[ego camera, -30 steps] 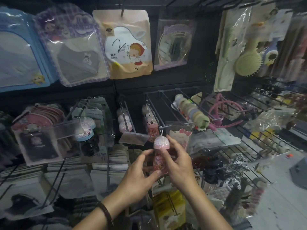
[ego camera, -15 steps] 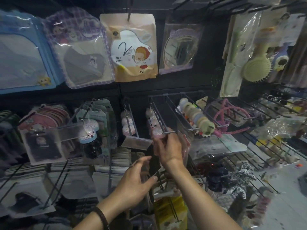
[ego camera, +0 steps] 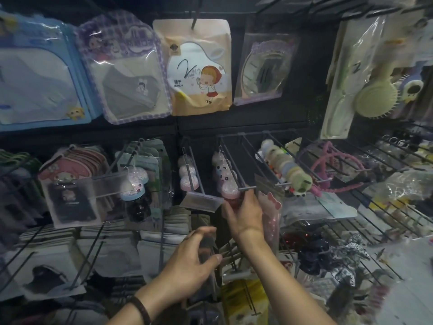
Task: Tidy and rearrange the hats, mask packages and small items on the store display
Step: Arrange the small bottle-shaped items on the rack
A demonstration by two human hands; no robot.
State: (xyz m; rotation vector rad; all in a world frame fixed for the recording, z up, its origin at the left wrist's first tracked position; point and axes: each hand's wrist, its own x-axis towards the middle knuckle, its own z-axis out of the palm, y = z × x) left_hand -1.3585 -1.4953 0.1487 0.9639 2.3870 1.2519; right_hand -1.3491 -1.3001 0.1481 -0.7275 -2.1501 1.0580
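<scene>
One wide-angle view, worn on the person's head, faces the display wall squarely and tilts slightly down, near enough for outstretched arms to touch the goods. Forearms enter from the bottom edge. The right hand (ego camera: pixel 243 214) pinches a pink bottle (ego camera: pixel 230 192) near mid-frame, with the left hand (ego camera: pixel 187 263) lower. Mask packages (ego camera: pixel 126 73) hang above the fingers and wire hooks (ego camera: pixel 283 184) spread to their right.
</scene>
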